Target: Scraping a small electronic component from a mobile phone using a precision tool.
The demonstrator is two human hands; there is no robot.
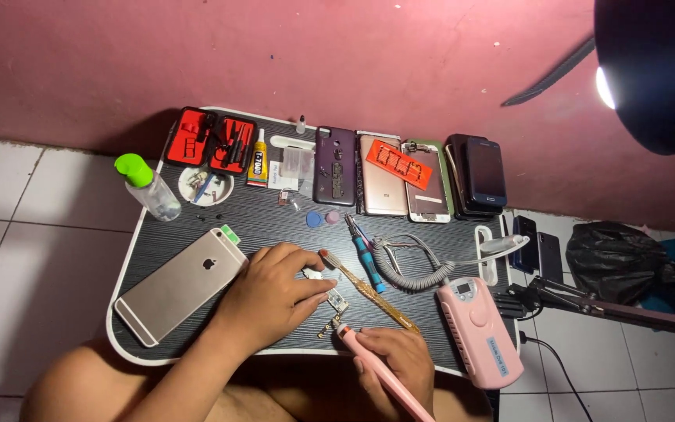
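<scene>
My left hand [271, 293] rests on the dark lap table [275, 223], its fingertips pinching a small circuit board [334, 302] down on the surface. Gripped like a pen in my right hand [396, 359] is a pink rotary tool handpiece [384, 375], whose tip meets the lower end of the board. A brown-handled brush [365, 289] lies diagonally just right of the board. A gold smartphone [177, 285] lies face down to the left of my left hand.
A pink control box [480, 332] with a coiled cable [412, 270] sits at the right. A blue screwdriver [367, 258], cutters, a green-capped bottle [148, 186], a red tool case [211, 142], a glue tube and several phones line the table. A lamp [654, 70] hangs upper right.
</scene>
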